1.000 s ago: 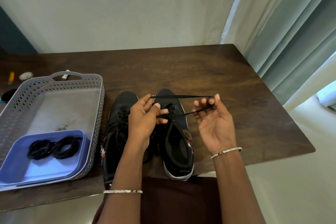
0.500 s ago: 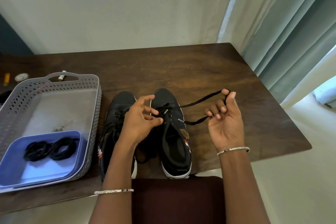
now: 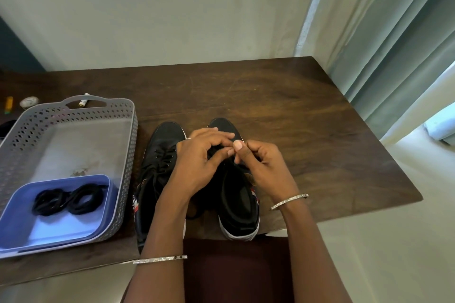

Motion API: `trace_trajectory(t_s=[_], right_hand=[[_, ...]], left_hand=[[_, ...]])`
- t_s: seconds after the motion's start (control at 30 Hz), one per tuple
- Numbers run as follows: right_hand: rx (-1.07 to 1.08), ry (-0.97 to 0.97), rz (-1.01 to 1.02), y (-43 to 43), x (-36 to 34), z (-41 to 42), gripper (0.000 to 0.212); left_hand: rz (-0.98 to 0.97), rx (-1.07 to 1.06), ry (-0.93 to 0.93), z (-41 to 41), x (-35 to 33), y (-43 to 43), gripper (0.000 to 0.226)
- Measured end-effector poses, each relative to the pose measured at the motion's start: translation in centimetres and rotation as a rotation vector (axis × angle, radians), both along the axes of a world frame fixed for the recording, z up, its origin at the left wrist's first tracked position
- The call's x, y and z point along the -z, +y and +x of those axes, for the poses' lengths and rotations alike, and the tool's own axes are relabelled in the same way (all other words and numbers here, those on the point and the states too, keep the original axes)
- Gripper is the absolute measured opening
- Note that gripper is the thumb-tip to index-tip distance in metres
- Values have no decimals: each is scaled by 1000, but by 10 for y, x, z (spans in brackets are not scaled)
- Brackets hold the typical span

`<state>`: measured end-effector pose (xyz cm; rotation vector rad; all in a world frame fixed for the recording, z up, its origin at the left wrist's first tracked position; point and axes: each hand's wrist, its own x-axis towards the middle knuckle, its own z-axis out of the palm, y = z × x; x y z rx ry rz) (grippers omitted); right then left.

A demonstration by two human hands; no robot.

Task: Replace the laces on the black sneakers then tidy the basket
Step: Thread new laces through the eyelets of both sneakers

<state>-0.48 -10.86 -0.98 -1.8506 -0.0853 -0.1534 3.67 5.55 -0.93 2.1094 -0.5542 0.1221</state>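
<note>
Working at the right sneaker (image 3: pixel 236 205)
My left hand (image 3: pixel 197 163) and right hand (image 3: pixel 264 170) curl together over it; what they pinch, I cannot tell.

No lettering, brand or number is legible; the red-and-white marks (image 3: pixel 254 195) on the black sneakers (image 3: pixel 165 138) are too blurred to read.

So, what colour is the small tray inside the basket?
The tray is periwinkle blue; head view shows it.

Open table (image 3: pixel 307 130) lies right of the sneakers (image 3: pixel 236 199); the basket (image 3: pixel 128 155) crowds their left.
</note>
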Motion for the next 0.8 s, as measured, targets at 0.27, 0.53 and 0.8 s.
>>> trace_trajectory(t_s=[0.27, 0.53, 0.8], right_hand=[[200, 67, 70, -30, 7, 0, 33], [220, 122, 258, -22, 5, 1, 7], [77, 21, 212, -5, -6, -3, 15]], left_hand=[[10, -783, -51, -1, -5, 15, 8], [-36, -580, -48, -6, -11, 4, 56], [-241, 51, 116, -12, -15, -14, 34]])
